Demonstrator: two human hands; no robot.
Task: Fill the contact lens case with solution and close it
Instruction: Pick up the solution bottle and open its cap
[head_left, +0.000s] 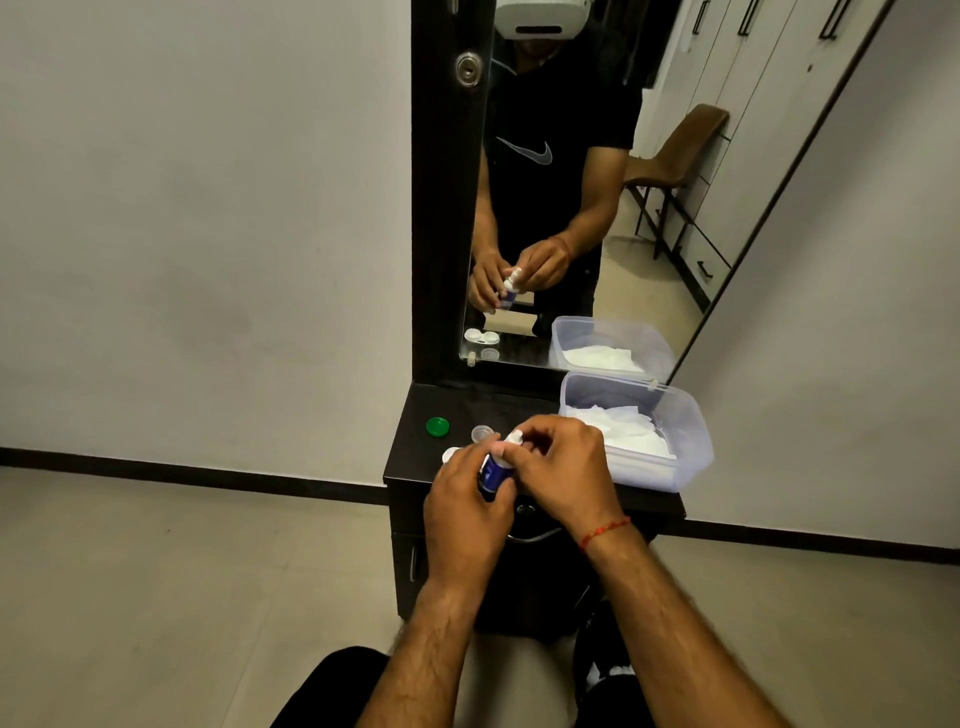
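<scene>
Left hand (467, 499) wraps solution bottle (490, 474): small, blue label, plastic. Right hand (561, 467) just right of bottle, fingertips pinch its white top (514, 438); red thread (605, 531) on wrist. Hands block most of lens case (450, 455): white round edge peeks just left of bottle. Clear round lid (480, 432) just beyond bottle. Glossy green cap (437, 426) farther left. Translucent plastic box (691, 441) right of bottle, crumpled white tissue (623, 431) inside. All on dark dresser top (410, 460). Mirror (571, 182) behind bottle.

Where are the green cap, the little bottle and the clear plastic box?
green cap (438, 426): head view, middle of its top.
bottle (490, 474): head view, its blue label.
clear plastic box (649, 473): head view, its front wall.
</scene>
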